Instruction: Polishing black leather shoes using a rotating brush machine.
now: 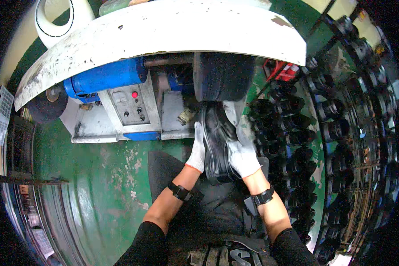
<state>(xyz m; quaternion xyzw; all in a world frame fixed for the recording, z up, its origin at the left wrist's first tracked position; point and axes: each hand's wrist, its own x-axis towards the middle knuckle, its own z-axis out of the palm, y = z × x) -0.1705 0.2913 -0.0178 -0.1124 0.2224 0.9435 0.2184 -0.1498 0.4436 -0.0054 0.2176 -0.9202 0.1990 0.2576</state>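
A glossy black shoe (pixel 216 144) lies lengthwise between my two hands, its far end against the underside of a broad dark buffing wheel (pixel 226 77). The wheel's surface looks streaked. My left hand (pixel 197 150), in a white glove with an orange cuff, grips the shoe's left side. On the other side, my right hand (pixel 244 156), gloved the same way, is closed along the shoe's right side. The fingertips are partly hidden by the shoe. A small yellowish piece (pixel 186 116) lies on the machine's tray just beyond my left hand.
A white hood (pixel 173 33) curves over the machine. Below it are a blue motor housing (pixel 106 79), a control panel (pixel 131 106) with a red button, and a second dark wheel (pixel 46 104). Racks of black shoes (pixel 332 128) stand on the right; a shelf (pixel 20 150) stands left.
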